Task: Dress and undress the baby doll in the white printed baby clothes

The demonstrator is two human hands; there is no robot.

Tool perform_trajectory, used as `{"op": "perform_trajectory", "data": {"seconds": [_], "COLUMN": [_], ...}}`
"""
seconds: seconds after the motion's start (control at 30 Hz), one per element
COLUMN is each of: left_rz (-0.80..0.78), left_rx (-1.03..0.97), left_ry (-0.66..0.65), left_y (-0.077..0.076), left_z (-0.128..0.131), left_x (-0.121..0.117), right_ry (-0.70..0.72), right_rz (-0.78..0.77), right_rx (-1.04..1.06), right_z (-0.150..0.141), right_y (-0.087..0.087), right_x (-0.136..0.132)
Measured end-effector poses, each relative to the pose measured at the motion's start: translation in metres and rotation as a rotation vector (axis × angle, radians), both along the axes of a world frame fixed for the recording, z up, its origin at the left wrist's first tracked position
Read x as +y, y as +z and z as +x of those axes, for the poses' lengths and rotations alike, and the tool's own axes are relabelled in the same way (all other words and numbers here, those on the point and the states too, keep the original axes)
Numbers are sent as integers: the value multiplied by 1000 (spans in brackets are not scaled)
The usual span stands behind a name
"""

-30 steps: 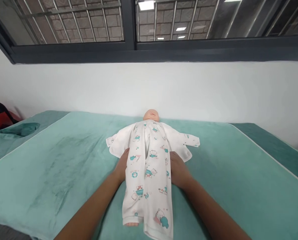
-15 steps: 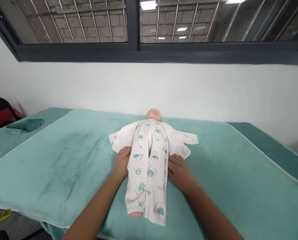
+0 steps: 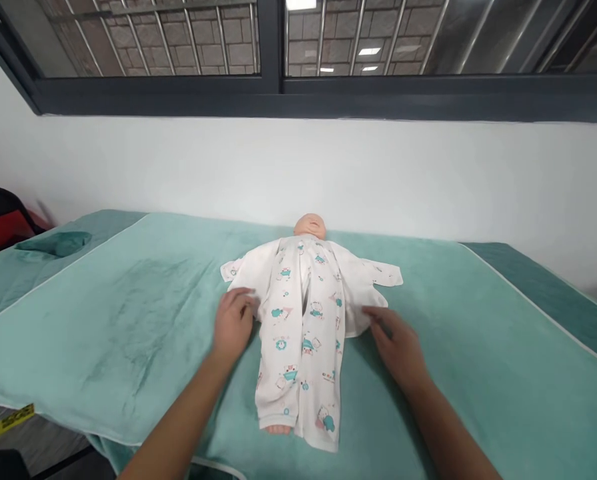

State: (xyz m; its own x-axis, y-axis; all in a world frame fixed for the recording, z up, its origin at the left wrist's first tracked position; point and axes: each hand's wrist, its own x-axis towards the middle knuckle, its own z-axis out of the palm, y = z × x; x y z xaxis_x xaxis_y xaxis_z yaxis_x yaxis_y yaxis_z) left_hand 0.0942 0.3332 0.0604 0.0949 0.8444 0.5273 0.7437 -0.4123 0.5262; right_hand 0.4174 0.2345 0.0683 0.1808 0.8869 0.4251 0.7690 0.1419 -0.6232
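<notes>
A baby doll [image 3: 310, 225] lies with its head toward the wall and its arms out under white sleeves. It wears a white baby jacket [image 3: 361, 280] beneath a white printed romper [image 3: 298, 347] with teal figures. A bare foot [image 3: 278, 430] shows at the romper's left leg opening; the other foot is hidden. My left hand [image 3: 234, 321] has its fingers closed at the jacket's left lower edge, beside the romper. On the other side, my right hand [image 3: 398, 343] pinches the jacket's right lower edge, its fingertips lying on the cloth.
A teal blanket [image 3: 128, 300] covers the bed beneath the doll. Behind it rise a white wall [image 3: 203, 167] and a dark window frame [image 3: 273, 97]. A red and black bag [image 3: 3, 223] stands at the far left, and a folded teal cloth [image 3: 53, 245] lies near it.
Both hands have moved outward from the romper's sides, the right hand farther. The jacket's lower flaps now spread beside the romper under my fingers. The view has shifted slightly.
</notes>
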Motion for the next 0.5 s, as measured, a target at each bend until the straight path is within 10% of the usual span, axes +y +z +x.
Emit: {"op": "perform_trajectory", "data": {"seconds": [0.1,0.2,0.37,0.5], "left_rz": [-132,-264,-284,-302], "left_rx": [39,128,272,277], "left_ry": [276,404,389,382], "left_y": [6,11,13,12], "left_z": [-12,-17,-10,-9], "left_x": [24,39,37,35], "right_ry": [-346,-404,-339,46], "right_rz": [-69,-217,-441,-419], "right_rx": [-78,-168,91,702], "right_z": [22,33,32,11], "right_y": [-4,-2,26,71], "right_x": [14,30,55,71]}}
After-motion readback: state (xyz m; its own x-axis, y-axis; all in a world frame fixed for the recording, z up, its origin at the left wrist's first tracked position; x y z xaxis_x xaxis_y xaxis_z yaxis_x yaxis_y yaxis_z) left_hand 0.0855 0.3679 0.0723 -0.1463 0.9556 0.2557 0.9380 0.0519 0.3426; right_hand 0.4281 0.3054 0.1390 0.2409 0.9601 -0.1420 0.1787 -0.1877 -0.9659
